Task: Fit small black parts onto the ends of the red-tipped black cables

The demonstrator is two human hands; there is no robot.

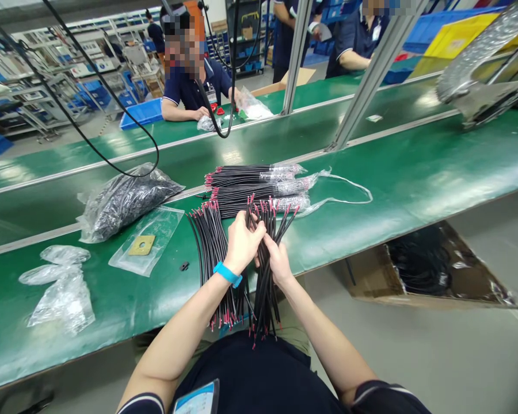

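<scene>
a loose bundle of thin black cables with red tips (265, 290) lies over the near edge of a glossy green work surface (384, 172). the left hand (244, 241), above a bright blue wristband (227, 274), has its fingers closed on the bundle's upper part; the right hand (278, 259) is clasped round it just beside. more black cables (207, 238) fan out to the left, and plastic-wrapped cable bundles (244, 194) lie behind. further left sit a bulging clear bag of dark contents (129, 201), a yellowish square plate (142, 245) on or in a flat clear bag (159, 227), and crumpled clear plastic (64, 296). an open brown cardboard box (371, 276) stands on the grey floor (341, 351). across the bench, beyond slanting metal posts (373, 77), a co-worker in dark blue (218, 77) sits near a blue tray (142, 113).
</scene>
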